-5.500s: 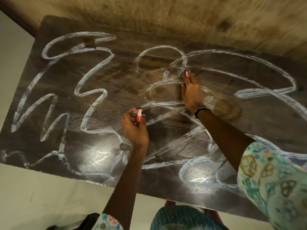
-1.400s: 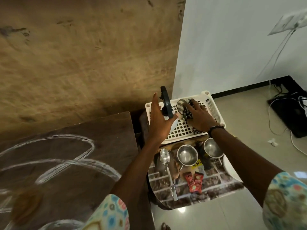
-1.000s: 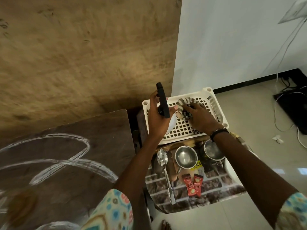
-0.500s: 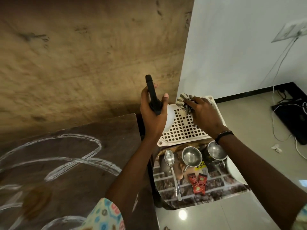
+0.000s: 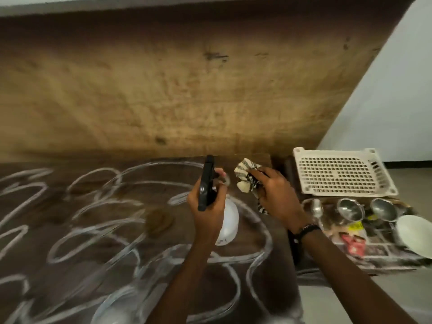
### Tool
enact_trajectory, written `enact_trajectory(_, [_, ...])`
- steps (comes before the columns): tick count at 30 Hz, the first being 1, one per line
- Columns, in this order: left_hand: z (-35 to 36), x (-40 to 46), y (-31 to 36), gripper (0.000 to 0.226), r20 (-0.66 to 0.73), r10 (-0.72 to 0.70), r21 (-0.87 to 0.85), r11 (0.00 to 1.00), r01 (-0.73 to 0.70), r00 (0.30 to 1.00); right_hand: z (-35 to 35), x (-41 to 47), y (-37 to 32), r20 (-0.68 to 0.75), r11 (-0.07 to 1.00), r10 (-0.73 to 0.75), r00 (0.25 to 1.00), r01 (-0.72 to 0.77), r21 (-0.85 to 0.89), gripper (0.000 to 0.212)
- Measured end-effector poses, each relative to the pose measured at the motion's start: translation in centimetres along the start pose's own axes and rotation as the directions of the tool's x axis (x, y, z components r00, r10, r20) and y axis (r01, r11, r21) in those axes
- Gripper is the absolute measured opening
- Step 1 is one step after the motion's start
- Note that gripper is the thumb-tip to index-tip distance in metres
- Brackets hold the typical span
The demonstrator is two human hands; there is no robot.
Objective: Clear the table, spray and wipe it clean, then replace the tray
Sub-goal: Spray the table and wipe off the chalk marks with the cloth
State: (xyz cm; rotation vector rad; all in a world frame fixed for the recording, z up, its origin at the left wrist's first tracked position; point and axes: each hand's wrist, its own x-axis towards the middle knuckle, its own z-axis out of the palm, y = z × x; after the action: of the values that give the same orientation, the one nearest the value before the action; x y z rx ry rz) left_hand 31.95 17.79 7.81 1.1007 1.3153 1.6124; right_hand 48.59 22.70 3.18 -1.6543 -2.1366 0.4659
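Note:
The dark wooden table carries white chalk-like squiggles across its top. My left hand grips a white spray bottle with a black trigger head, held above the table's right part. My right hand holds a bunched striped cloth just right of the bottle, also above the table. The patterned tray lies off the table's right end, with a spoon, two steel cups, a white bowl and red sachets on it.
A white perforated plastic basket stands beyond the tray, at the right. A brown wooden wall rises behind the table, a white wall at the right. Pale floor shows below the tray.
Both hands lifted the spray bottle and the cloth out of the white basket and carried them left, over the table. My view swung left toward the table.

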Motion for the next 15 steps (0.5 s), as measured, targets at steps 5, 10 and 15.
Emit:
enact_trajectory(5, [-14.4, -3.5, 1.4, 0.017, -0.041, 0.023, 0.161, 0.987, -0.016, 0.999, 7.7, -3.6, -12.8, 0.127, 0.997, -0.073, 0.989, 0.068, 0.04, 0.055])
enact_trajectory(10, [-28.5, -7.0, 0.9, 0.016, -0.118, -0.039, 0.222, 0.973, 0.065, 0.992, 15.2, -7.6, -24.2, 0.233, 0.991, -0.118, 0.965, 0.099, 0.09, 0.057])
enact_trajectory(15, [-38.9, -10.1, 0.3, 0.016, -0.261, -0.107, 0.265, 0.948, 0.177, 0.959, 20.7, -10.2, -32.4, 0.323, 0.983, -0.179, 0.929, 0.151, 0.109, 0.057])
